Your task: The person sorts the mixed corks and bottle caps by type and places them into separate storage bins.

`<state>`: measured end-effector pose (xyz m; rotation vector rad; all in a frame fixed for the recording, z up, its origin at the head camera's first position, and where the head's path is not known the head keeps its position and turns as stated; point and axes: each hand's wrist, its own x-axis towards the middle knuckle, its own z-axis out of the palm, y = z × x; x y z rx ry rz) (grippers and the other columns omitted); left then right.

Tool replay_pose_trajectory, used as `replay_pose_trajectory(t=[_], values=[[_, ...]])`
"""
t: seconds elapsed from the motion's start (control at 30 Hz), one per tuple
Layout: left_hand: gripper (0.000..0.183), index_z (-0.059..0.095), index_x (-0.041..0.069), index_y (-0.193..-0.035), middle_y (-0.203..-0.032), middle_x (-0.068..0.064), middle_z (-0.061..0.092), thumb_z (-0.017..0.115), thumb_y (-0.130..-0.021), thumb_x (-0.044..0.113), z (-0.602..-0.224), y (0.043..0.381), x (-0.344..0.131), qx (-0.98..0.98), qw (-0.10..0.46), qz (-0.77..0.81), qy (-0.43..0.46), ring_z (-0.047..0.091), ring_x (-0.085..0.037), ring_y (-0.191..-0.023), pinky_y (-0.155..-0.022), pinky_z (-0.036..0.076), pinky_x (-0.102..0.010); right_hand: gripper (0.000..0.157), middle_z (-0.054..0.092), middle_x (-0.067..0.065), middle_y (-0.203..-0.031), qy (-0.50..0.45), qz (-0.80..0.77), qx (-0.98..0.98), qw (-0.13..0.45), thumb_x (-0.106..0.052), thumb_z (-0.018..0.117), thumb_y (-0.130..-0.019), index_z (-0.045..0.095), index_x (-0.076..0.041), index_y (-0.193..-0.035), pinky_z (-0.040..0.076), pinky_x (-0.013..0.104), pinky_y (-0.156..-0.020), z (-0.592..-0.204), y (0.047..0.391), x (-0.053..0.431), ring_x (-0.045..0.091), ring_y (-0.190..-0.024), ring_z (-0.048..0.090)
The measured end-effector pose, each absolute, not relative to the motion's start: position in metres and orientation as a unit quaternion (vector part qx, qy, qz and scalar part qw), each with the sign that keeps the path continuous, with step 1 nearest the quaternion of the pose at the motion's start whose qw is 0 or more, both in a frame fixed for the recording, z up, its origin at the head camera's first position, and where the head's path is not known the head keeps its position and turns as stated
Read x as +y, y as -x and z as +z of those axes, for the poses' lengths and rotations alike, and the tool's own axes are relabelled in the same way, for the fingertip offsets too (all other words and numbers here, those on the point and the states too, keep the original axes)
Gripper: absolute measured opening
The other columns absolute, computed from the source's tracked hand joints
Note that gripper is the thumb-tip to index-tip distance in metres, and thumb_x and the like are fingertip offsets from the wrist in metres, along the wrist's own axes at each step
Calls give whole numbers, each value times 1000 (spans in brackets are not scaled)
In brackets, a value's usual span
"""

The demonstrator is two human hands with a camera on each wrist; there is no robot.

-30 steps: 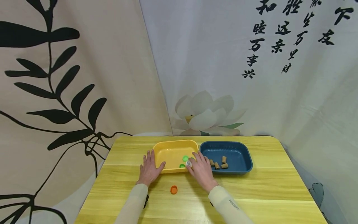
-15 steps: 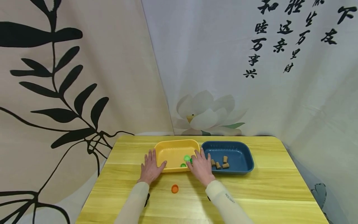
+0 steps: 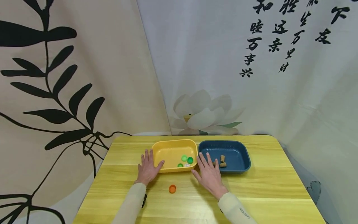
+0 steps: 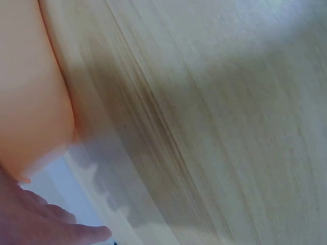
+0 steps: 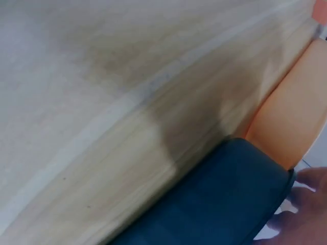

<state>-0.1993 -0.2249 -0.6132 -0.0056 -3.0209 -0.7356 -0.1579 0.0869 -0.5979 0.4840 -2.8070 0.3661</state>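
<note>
My left hand, fingers spread, lies over the front left corner of a yellow tray; in the left wrist view its fingers show beside the tray wall. Inside that tray, toward the front right, are several green caps and a whitish cap. My right hand, fingers spread and nothing in them, hovers at the front left of a blue tray. Brown corks lie in the blue tray, some partly hidden by the fingers.
An orange cap sits on the wooden table in front of the yellow tray, between the forearms. The two trays stand side by side near the table's back edge. A printed cloth hangs behind.
My right hand has moved from the yellow tray's right side to the blue tray's front left. The whitish cap, earlier at its fingertips, lies in the yellow tray. The left hand stays at the tray.
</note>
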Motion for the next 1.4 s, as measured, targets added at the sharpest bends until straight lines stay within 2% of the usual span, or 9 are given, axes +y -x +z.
replay_pose_trajectory(t=[0.13, 0.3, 0.67, 0.83, 1.1, 1.23, 1.4], values=[[96, 6, 14, -157, -161, -16, 2, 34, -89, 75, -611, 197, -226, -972, 37, -233, 11, 6, -47, -143, -100, 14, -77, 69, 28, 2, -157, -181, 107, -971, 112, -61, 40, -96, 41, -16, -149, 19, 66, -107, -600, 156, 89, 32, -145, 17], [91, 11, 13, -157, -161, -13, 8, 38, -92, 70, -604, 189, -224, -969, 92, -228, 39, 9, -41, -144, -105, 14, -71, 68, 30, 1, -156, -191, 98, -970, 111, -59, 42, -97, 40, -16, -149, 19, 65, -108, -602, 156, 90, 31, -145, 17], [84, 21, 12, -155, -159, -9, 21, 54, -92, 57, -588, 152, -204, -949, 189, -193, 160, 20, -34, -143, -111, 21, -57, 70, 26, -1, -158, -187, 91, -973, 102, -61, 35, -97, 35, -17, -151, 15, 64, -109, -606, 156, 94, 30, -146, 14], [82, 26, 13, -154, -158, -10, 25, 52, -91, 59, -586, 140, -198, -936, 217, -163, 225, 25, -33, -142, -109, 26, -56, 70, 26, -1, -158, -190, 95, -972, 101, -61, 35, -98, 36, -17, -151, 15, 64, -109, -606, 156, 93, 31, -145, 15], [77, 35, 15, -151, -155, -9, 31, 55, -89, 57, -585, 126, -187, -896, 217, -137, 363, 31, -31, -140, -108, 30, -53, 69, 27, 0, -157, -191, 101, -971, 102, -60, 38, -97, 38, -16, -150, 15, 64, -110, -606, 155, 91, 31, -145, 16], [74, 38, 17, -149, -155, -9, 32, 57, -89, 55, -592, 120, -183, -875, 188, -151, 419, 31, -28, -140, -108, 32, -52, 69, 28, 0, -157, -191, 104, -971, 103, -61, 37, -97, 39, -16, -150, 16, 64, -110, -606, 156, 90, 31, -145, 16], [76, 33, 21, -152, -157, -5, 27, 54, -90, 60, -598, 111, -179, -883, 122, -119, 438, 30, -26, -141, -108, 32, -51, 69, 29, -1, -157, -189, 104, -971, 102, -61, 38, -97, 39, -16, -150, 16, 64, -110, -608, 156, 91, 31, -145, 16]])
